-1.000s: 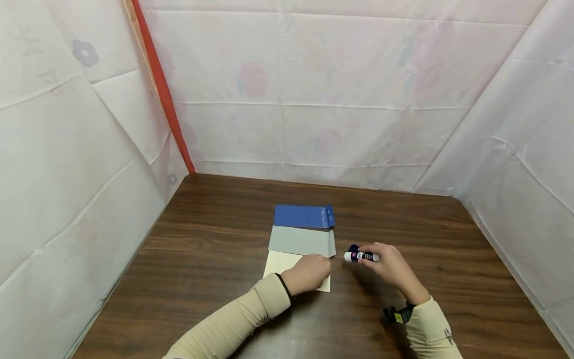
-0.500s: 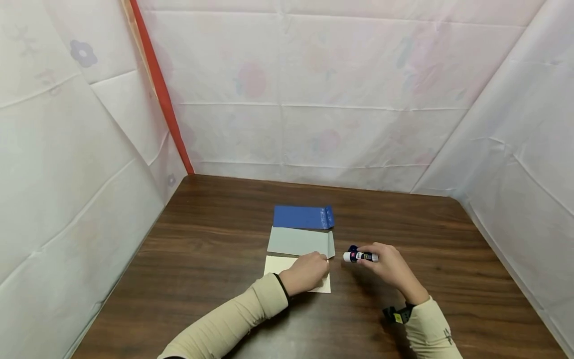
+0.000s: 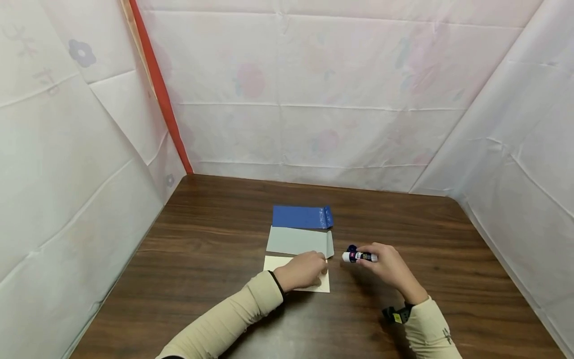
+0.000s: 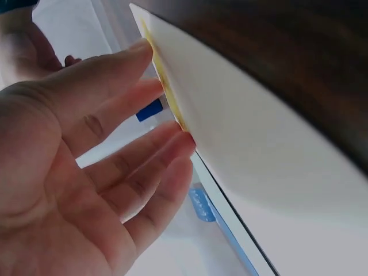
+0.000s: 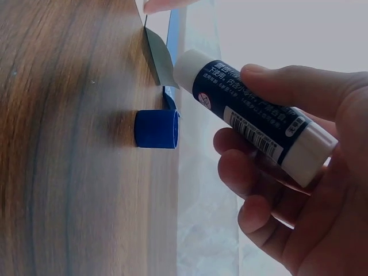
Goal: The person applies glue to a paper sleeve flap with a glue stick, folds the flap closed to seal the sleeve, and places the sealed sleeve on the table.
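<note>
My left hand (image 3: pixel 302 270) is over a cream sheet of paper (image 3: pixel 275 262). In the left wrist view its thumb and fingers lie spread along the edge of the cream paper (image 4: pixel 241 126), where a yellowish strip shows. My right hand (image 3: pixel 389 264) holds an uncapped glue stick (image 3: pixel 360 257) between thumb and fingers, white end pointing left. The right wrist view shows printed text and a barcode on the glue stick (image 5: pixel 247 112). Its blue cap (image 5: pixel 156 129) stands on the table beside it.
Above the cream paper lie a grey-green sheet (image 3: pixel 296 240) with its right end folded up and a blue sheet (image 3: pixel 296 217) with whitish smears near its folded right end. The wooden table (image 3: pixel 215 239) meets white sheeting (image 3: pixel 350 124) at the back.
My left hand has shifted slightly left and its fingers have loosened from a tighter curl at the cream paper's right end. The right hand and glue stick have stayed almost still.
</note>
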`<action>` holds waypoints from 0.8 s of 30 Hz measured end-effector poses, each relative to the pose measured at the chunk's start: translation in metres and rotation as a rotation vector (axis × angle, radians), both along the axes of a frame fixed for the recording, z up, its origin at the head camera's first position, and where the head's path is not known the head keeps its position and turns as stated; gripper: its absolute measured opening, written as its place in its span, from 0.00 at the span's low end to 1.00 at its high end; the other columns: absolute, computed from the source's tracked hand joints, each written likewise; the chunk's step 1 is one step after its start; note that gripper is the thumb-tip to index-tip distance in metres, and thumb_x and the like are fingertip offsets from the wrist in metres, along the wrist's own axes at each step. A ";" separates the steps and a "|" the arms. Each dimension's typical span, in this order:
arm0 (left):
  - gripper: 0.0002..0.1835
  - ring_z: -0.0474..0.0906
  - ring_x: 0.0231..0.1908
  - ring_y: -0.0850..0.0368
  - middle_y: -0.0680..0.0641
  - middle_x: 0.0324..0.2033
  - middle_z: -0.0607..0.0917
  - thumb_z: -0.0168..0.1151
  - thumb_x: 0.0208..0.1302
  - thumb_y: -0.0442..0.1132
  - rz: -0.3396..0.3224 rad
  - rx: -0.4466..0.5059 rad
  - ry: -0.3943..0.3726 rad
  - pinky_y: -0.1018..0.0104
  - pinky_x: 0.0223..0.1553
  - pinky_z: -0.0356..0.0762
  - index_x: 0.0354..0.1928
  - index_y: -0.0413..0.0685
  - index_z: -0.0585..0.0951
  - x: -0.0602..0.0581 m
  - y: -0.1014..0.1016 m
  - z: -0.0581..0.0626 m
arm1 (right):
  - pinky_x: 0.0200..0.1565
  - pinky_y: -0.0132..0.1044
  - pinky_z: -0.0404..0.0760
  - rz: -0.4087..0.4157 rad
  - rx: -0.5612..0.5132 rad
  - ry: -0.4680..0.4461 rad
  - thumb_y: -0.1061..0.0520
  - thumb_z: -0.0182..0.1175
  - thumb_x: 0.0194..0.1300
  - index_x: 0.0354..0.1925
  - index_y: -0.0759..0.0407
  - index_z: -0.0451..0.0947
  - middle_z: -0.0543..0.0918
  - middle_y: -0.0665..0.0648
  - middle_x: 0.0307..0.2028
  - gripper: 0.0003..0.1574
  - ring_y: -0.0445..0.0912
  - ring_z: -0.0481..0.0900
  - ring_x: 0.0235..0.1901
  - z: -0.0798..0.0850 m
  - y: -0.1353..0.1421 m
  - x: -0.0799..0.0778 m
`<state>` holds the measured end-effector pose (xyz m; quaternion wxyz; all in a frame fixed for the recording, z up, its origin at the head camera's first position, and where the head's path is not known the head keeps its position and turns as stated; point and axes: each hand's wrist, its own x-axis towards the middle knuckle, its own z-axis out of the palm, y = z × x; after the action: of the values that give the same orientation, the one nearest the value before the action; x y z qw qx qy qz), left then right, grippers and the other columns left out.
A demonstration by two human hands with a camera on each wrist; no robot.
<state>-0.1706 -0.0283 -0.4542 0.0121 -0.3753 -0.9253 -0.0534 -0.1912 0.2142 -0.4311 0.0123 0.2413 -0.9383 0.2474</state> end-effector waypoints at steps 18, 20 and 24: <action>0.11 0.81 0.44 0.53 0.49 0.42 0.86 0.69 0.60 0.43 0.133 0.087 -0.090 0.63 0.46 0.79 0.43 0.49 0.87 -0.019 -0.022 0.011 | 0.29 0.31 0.73 -0.004 -0.031 0.001 0.56 0.69 0.59 0.43 0.59 0.85 0.87 0.57 0.39 0.13 0.40 0.77 0.31 -0.002 0.002 -0.003; 0.11 0.81 0.44 0.52 0.49 0.42 0.86 0.69 0.60 0.44 0.152 0.080 -0.080 0.62 0.45 0.79 0.43 0.49 0.87 -0.023 -0.025 0.011 | 0.29 0.30 0.73 -0.007 -0.035 0.004 0.56 0.69 0.59 0.43 0.59 0.85 0.87 0.57 0.38 0.13 0.40 0.77 0.31 -0.003 0.002 -0.004; 0.13 0.81 0.46 0.50 0.48 0.44 0.85 0.69 0.60 0.45 0.198 0.079 -0.092 0.60 0.46 0.80 0.45 0.49 0.86 -0.029 -0.031 0.010 | 0.29 0.29 0.72 -0.019 -0.042 -0.006 0.56 0.69 0.59 0.43 0.59 0.86 0.86 0.56 0.37 0.14 0.39 0.75 0.29 -0.004 0.001 -0.004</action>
<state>-0.1997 -0.0593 -0.4443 -0.0103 -0.2784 -0.9546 -0.1055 -0.1948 0.2153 -0.4347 0.0170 0.2313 -0.9351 0.2678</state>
